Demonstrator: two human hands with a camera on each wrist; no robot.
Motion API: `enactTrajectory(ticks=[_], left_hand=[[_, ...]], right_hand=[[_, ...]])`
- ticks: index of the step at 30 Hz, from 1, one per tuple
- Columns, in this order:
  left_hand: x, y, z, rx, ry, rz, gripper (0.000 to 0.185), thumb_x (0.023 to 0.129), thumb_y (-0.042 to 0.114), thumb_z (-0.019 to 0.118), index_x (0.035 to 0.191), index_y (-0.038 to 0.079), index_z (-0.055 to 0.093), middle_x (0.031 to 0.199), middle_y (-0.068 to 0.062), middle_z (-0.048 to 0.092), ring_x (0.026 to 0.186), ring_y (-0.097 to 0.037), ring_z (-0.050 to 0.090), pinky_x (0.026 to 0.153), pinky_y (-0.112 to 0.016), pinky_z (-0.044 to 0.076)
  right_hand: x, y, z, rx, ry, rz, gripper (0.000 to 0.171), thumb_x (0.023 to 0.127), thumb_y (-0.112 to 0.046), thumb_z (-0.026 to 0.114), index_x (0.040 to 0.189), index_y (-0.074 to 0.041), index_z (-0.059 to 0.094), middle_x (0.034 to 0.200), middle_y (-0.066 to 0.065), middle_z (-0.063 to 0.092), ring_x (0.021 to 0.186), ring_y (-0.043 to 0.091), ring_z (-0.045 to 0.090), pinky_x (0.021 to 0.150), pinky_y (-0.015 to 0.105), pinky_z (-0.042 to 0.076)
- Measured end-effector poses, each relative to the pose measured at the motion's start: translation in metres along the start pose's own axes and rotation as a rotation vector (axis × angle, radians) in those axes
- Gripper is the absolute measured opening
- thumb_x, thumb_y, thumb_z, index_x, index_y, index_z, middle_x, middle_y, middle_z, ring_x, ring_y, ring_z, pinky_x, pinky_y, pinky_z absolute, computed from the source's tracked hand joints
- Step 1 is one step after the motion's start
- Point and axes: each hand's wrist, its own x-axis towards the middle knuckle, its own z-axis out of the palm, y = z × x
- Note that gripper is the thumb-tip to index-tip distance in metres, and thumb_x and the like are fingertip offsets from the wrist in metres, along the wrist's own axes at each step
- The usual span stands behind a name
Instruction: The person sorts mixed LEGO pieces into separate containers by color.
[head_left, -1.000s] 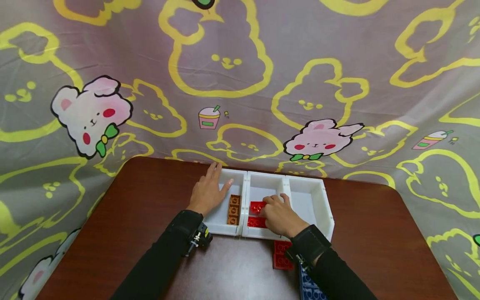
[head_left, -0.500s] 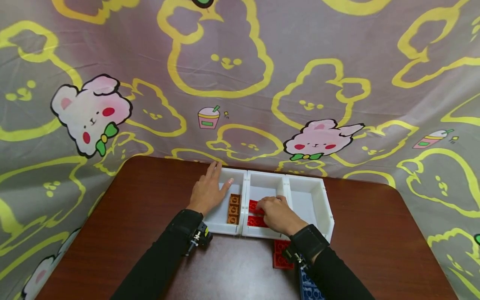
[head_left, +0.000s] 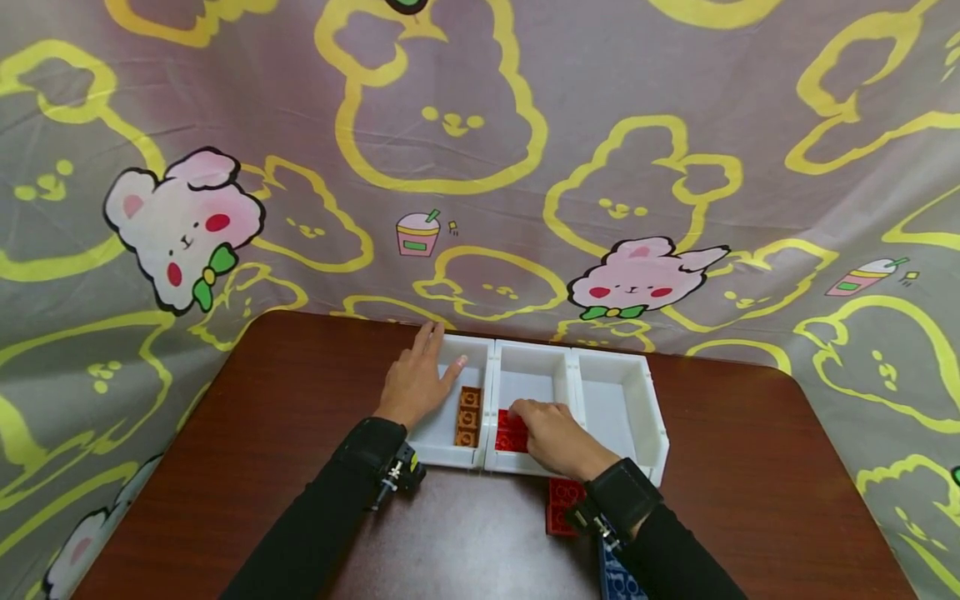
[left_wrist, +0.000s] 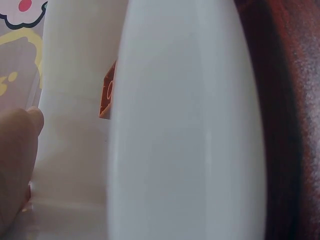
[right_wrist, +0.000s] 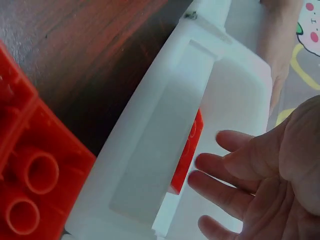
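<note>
My left hand lies with fingers straight along the left side of the white three-part bin. Orange-brown toy bricks stand in a row in that left compartment; one brick partly shows in the left wrist view. In the middle compartment, my right hand has its fingertips at two red bricks, now side by side near the front wall. From the right wrist view, its fingers are loosely bent beside a red brick, thumb not round it. The hand covers the bricks' right ends.
More red bricks lie on the brown table in front of the bin, hollow tubes upward. Dark blue bricks are partly under the right forearm. A patterned cloth hangs behind the table.
My right fingers have shifted slightly left, then toward me. The farther red brick has slid left and then forward against the nearer one. The left hand has stayed still.
</note>
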Motion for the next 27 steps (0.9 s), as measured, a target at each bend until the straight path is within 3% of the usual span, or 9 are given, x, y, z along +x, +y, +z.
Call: enactTrajectory(ticks=[4,6,10,17,27], left_hand=[[0.001,0.000,0.001,0.002,0.002,0.005,0.075,0.099,0.052,0.046,0.155,0.008,0.022,0.158,-0.013,0.021,0.115,-0.046,0.051,0.092,-0.058,0.043],[0.001,-0.001,0.001,0.009,0.002,0.003,0.075,0.099,0.052,0.046,0.156,0.009,0.022,0.159,-0.013,0.020,0.115,-0.046,0.051,0.092,-0.058,0.043],[0.000,-0.002,0.001,0.006,0.005,-0.004,0.075,0.099,0.052,0.046,0.156,0.009,0.021,0.159,-0.012,0.020,0.117,-0.046,0.050,0.094,-0.058,0.042],[-0.002,0.001,0.000,-0.030,0.007,0.000,0.075,0.099,0.051,0.047,0.156,0.009,0.020,0.159,-0.014,0.019,0.120,-0.047,0.048,0.098,-0.060,0.038],[-0.002,0.001,-0.001,-0.032,-0.003,0.009,0.075,0.099,0.050,0.047,0.156,0.008,0.021,0.159,-0.015,0.019,0.120,-0.047,0.048,0.097,-0.060,0.038]], right_hand=[[-0.007,-0.003,0.000,-0.047,-0.041,-0.043,0.039,0.084,0.011,0.054,0.117,-0.006,0.068,0.126,0.011,0.062,0.122,0.032,0.052,0.100,0.057,0.035],[-0.009,-0.004,0.001,-0.100,-0.057,-0.085,0.040,0.084,0.008,0.056,0.118,-0.009,0.069,0.129,0.010,0.060,0.126,0.036,0.047,0.100,0.060,0.032],[-0.012,-0.005,0.008,-0.186,-0.066,-0.141,0.038,0.085,0.004,0.056,0.115,-0.012,0.072,0.125,0.005,0.063,0.126,0.037,0.046,0.098,0.061,0.032],[-0.017,0.002,0.010,-0.269,0.007,-0.203,0.032,0.080,0.003,0.061,0.107,-0.010,0.075,0.116,0.004,0.067,0.122,0.038,0.049,0.095,0.064,0.033],[-0.025,0.009,0.002,-0.390,0.013,-0.192,0.024,0.075,0.001,0.066,0.093,-0.010,0.076,0.106,0.004,0.070,0.118,0.035,0.052,0.099,0.066,0.029]])
